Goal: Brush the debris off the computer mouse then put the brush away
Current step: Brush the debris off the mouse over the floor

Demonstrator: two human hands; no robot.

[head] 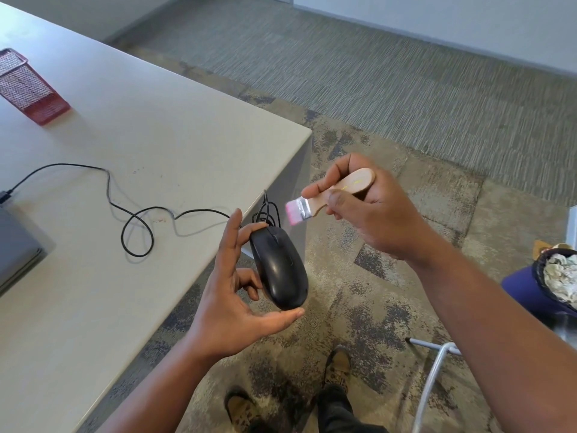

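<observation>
computer mouse, black, held in the air just beyond the corner of the grey table, above patterned carpet. from left to right: red mesh holder on the far left of the table; grey laptop at the left edge, closed; black cable looping across the tabletop to the mouse; left hand cradling the mouse, thumb under its near end, fingers curled along its side; brush, wooden handle, pink bristles pointing down-left, near but apart from the front of the mouse; right hand gripping the brush handle between thumb and fingers; dark bin with crumpled paper at far right. shoes on the carpet below.
</observation>
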